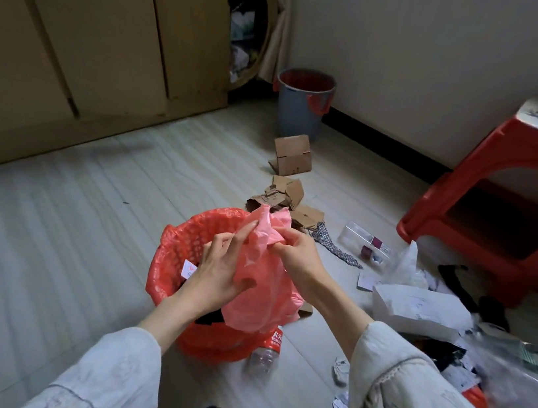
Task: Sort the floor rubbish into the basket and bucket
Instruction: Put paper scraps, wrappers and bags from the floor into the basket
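**Pink bag held over the red basket**

Pale wood-look floor (50, 225) runs to flattened cardboard sheets (79, 21) on the wall. Cardboard scraps (293, 155) lie between the red basket (181, 250) and the grey bucket (303, 111); a red stool (502, 209) stands right, beside a litter pile (419, 308). Left hand (220, 266) and right hand (295, 252) both pinch a pink plastic bag (258, 292) above the basket, hiding most of its contents. A bottle (265, 352) touches the basket's base.
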{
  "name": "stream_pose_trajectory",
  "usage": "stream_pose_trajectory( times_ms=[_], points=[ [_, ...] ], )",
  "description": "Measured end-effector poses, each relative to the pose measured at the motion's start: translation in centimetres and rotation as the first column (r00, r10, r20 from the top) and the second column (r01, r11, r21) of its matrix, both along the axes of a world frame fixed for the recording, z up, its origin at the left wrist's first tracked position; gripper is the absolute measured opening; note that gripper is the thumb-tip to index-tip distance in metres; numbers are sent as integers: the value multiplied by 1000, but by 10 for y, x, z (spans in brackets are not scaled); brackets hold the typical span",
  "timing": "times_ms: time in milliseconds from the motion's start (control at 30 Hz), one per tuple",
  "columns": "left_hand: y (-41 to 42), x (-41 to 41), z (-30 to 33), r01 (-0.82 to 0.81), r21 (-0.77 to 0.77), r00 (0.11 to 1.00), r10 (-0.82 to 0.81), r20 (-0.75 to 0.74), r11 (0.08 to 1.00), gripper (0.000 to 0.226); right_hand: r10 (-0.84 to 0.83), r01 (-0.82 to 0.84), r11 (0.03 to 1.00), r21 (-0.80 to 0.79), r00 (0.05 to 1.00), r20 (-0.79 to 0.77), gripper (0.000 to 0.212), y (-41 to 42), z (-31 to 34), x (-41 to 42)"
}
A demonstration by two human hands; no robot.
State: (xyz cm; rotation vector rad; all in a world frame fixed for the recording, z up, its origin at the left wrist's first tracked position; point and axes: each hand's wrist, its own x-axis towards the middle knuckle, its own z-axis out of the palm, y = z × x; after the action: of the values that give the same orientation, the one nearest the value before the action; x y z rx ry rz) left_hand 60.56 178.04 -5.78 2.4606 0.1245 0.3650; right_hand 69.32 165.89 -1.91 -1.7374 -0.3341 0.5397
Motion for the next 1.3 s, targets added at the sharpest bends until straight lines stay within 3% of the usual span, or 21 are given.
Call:
stream_pose_trajectory(
  times_ms=[100,267,400,500,633,700,767,833,1000,1167,1300],
  points=[
    [-6,6,-4,5,-136,998,4,66,991,89,-23,23,1000,-10,999,30,33,-1,3,3],
    [-13,8,-5,33,-137,990,-13,140,990,74,33,2,980,-200,984,175,16,-7,2,9],
    [-2,8,-6,-8,112,976,-17,217,994,68,72,-19,964,-265,978,195,19,-14,0,10],
    [16,3,-14,-124,328,982,68,177,936,84,159,-54,931,-360,950,270,28,-16,-2,9],
    [30,-5,-31,-235,532,971,220,92,814,97,379,-101,790,-605,855,353,37,-20,-10,8],
    [27,-3,-36,-141,632,976,214,-41,762,92,501,-130,686,-716,797,336,37,-23,-19,7],
    [22,2,-41,16,606,947,181,-264,795,81,597,-168,568,-806,758,262,42,-27,-30,6],
    [21,11,-47,129,476,857,144,-495,870,68,647,-185,495,-849,731,218,50,-28,-39,10],
    [38,27,-82,315,431,715,87,-694,846,72,687,-133,509,-850,658,308,53,-24,-64,25],
    [54,51,-132,347,372,625,83,-776,861,97,673,-113,509,-854,671,312,69,-15,-96,47],
    [51,61,-188,391,321,575,44,-817,863,108,631,-99,549,-830,701,333,68,-6,-125,50]
  ],
)
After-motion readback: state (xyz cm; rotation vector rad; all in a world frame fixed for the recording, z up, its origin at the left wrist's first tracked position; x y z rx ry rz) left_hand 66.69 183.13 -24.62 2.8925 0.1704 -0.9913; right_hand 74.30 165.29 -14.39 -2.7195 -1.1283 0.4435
